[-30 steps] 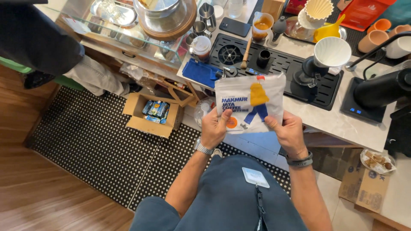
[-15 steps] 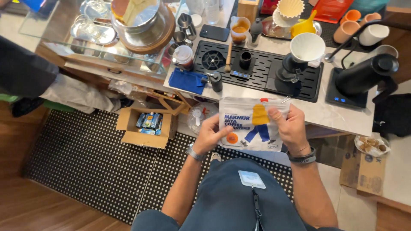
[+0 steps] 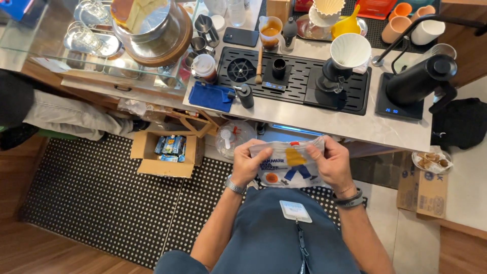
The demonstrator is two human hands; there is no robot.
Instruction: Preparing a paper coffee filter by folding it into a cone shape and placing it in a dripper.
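Note:
I hold a white printed pouch (image 3: 289,165) with a yellow and blue figure on it, in front of my belly and below the counter edge. My left hand (image 3: 248,163) grips its left upper edge and my right hand (image 3: 329,162) grips its right upper edge, crumpling the top. A watch sits on my left wrist and dark bands on my right. I wear a blue-grey apron with a white badge (image 3: 296,211).
The grey counter (image 3: 324,122) carries a black drip tray, a white dripper (image 3: 350,50) on a black stand, a black gooseneck kettle (image 3: 421,78), a blue cloth (image 3: 212,96) and cups. An open cardboard box (image 3: 165,152) lies on the dotted black floor mat.
The pouch and both hands have come down from counter height towards my body, and its top is now crumpled between my fingers. The camera has tilted closer to the counter.

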